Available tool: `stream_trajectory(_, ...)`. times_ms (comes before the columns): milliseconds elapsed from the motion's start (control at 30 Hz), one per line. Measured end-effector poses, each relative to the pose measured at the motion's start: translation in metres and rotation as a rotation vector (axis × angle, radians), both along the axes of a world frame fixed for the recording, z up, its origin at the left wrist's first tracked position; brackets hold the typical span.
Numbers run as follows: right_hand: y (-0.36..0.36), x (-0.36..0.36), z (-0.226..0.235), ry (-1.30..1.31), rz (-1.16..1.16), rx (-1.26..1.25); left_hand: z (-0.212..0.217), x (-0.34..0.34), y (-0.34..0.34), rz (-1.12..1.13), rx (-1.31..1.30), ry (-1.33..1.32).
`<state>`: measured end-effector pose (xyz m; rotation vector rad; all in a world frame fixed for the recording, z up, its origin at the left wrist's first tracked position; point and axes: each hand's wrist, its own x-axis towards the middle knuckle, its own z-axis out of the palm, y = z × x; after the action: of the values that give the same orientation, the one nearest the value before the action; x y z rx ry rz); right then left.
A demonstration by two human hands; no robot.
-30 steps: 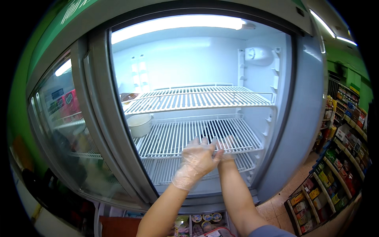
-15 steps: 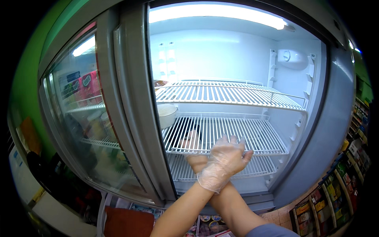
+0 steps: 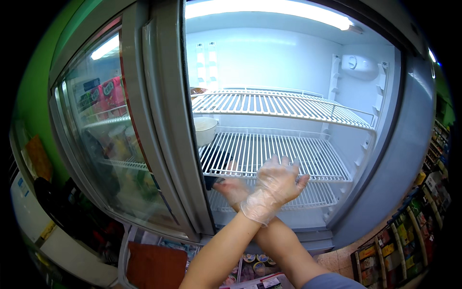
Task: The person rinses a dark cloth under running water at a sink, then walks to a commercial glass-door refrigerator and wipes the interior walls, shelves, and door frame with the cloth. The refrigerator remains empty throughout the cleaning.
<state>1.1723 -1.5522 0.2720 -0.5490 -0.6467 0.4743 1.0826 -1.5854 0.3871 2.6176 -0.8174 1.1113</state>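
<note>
My forearms cross in front of an open glass-door fridge, the left one on top. In a clear plastic glove, my left hand (image 3: pixel 278 180) is at the front edge of the middle wire shelf (image 3: pixel 284 149), palm down, fingers spread over the wires. My right hand (image 3: pixel 233 189), blurred, reaches to the left, under that shelf and above the lower wire shelf (image 3: pixel 308 196). Against its fingers is a dark cloth (image 3: pixel 219 156), seen partly through the wires. How the right fingers hold it is partly hidden.
A white bowl (image 3: pixel 205 131) stands at the middle shelf's left. Above is the upper wire shelf (image 3: pixel 284 103). The sliding glass door (image 3: pixel 115 135) covers the left side. Below lie packaged tubs (image 3: pixel 260 265) and a brown-red flat piece (image 3: pixel 156 265). Store racks (image 3: pixel 399 241) line the right.
My right hand and the dark cloth have shifted left beneath the middle shelf. My left hand stays by the shelf's front edge. The view has tilted slightly.
</note>
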Motion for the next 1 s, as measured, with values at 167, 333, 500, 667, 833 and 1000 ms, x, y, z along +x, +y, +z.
stream_trajectory(167, -0.029, -0.017, -0.006, 0.02, -0.041, 0.003, -0.002, 0.0, -0.002, -0.065, -0.051, 0.005)
stream_trajectory(333, -0.067, -0.031, -0.004, 0.051, -0.111, 0.052, 0.011, -0.011, -0.001, -0.037, 0.014, 0.165)
stream_trajectory(500, -0.123, -0.045, -0.002, 0.081, -0.217, 0.125, 0.012, -0.011, 0.003, -0.06, 0.012, 0.185)
stream_trajectory(667, -0.205, -0.096, 0.023, 0.355, -0.123, 0.466, 0.013, -0.01, 0.0, -0.075, 0.033, 0.156)
stream_trajectory(833, -0.235, -0.147, 0.045, 0.35, -0.614, 0.562, 0.007, -0.009, 0.006, -0.043, 0.026, 0.067)
stream_trajectory(1000, -0.194, -0.134, 0.055, 0.411, -0.573, 0.616, 0.006, -0.007, 0.0, -0.051, 0.029, 0.068)
